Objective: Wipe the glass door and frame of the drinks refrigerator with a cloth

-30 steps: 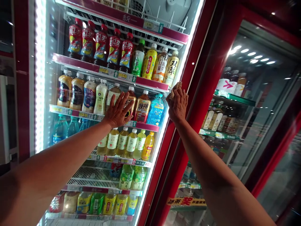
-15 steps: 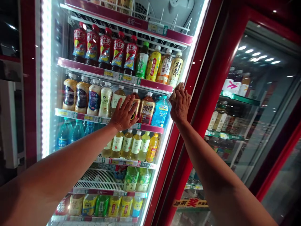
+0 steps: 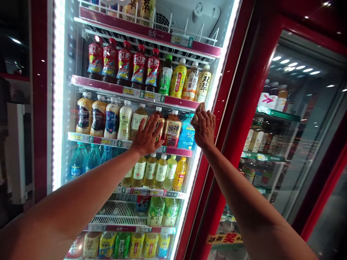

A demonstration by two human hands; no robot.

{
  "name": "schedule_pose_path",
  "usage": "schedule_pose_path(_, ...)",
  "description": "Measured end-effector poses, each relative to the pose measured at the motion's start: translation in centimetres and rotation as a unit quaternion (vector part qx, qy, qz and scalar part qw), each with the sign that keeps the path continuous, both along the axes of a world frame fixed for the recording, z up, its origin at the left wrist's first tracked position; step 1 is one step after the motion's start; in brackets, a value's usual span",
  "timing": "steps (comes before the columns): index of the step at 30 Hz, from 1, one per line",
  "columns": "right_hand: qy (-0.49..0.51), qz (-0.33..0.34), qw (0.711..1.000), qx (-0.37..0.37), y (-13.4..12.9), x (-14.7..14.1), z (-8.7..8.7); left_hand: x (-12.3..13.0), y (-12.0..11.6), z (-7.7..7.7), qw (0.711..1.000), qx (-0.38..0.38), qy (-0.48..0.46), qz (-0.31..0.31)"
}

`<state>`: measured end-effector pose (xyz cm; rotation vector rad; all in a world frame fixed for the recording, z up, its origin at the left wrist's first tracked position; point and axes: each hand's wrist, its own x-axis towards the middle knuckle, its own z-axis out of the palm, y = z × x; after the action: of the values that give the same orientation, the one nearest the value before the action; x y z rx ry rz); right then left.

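Observation:
My left hand (image 3: pixel 148 135) is held flat with its fingers spread, in front of the third shelf's bottles; it holds nothing. Whether it presses on glass I cannot tell for sure. Behind it, a dark-labelled bottle (image 3: pixel 159 121) is partly covered. In my right hand (image 3: pixel 205 128) is a crumpled brownish cloth (image 3: pixel 199 112), bunched under the fingers beside the lit right edge of the drinks fridge (image 3: pixel 196 159). Just left of that hand stands a blue bottle (image 3: pixel 187 134), and above it a pale yellow tea bottle (image 3: pixel 204 83).
Red-capped bottles (image 3: pixel 124 63) line the upper shelf. Lower down are green-labelled bottles (image 3: pixel 156 211) beside a bare wire rack (image 3: pixel 121 211). To the right, past a red frame (image 3: pixel 240 108), stands a second glass-fronted fridge with bottles (image 3: pixel 273 95).
Both hands stay in nearly the same places against the fridge, the right hand with the cloth slightly lower relative to the shelf edge. The view has shifted, so the shelves appear lower.

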<state>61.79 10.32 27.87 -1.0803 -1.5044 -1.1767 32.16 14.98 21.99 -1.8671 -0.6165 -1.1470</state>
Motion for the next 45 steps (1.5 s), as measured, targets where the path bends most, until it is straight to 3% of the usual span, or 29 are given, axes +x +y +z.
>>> schedule_pose_path(4, -0.033, -0.013, 0.999, -0.016, -0.4, -0.2, -0.6, 0.0, 0.1, 0.0, 1.000, 0.014, -0.002, 0.009)
schedule_pose_path(10, -0.019, -0.018, 1.000, -0.001, 0.1, -0.9, 1.2, 0.1, 0.0, -0.1, 1.000, 0.018, -0.002, 0.007)
schedule_pose_path(16, -0.058, -0.003, 0.998, -0.002, -0.1, -2.2, -0.6, 0.1, 0.1, -0.2, 1.000, -0.006, -0.003, -0.015)
schedule_pose_path(23, -0.035, -0.012, 0.999, -0.015, 0.0, -3.4, 0.8, 0.1, 0.2, -0.2, 1.000, -0.010, -0.006, -0.024)
schedule_pose_path(30, -0.047, -0.027, 0.997, -0.057, -0.2, -4.9, -1.8, 0.1, -0.3, -0.3, 0.998, -0.033, -0.035, -0.050)
schedule_pose_path(36, -0.035, -0.031, 0.998, -0.041, 0.1, -6.3, -0.3, 0.2, -0.3, -0.2, 0.996, -0.050, -0.056, -0.057)
schedule_pose_path(42, -0.063, -0.034, 0.997, -0.029, 0.3, -7.7, -1.6, 0.3, -0.2, -0.2, 0.996, -0.054, -0.058, -0.047)
schedule_pose_path(45, -0.084, -0.028, 0.995, -0.044, 0.1, -7.9, -0.9, 0.1, -0.3, -0.1, 0.996, -0.055, -0.055, -0.045)
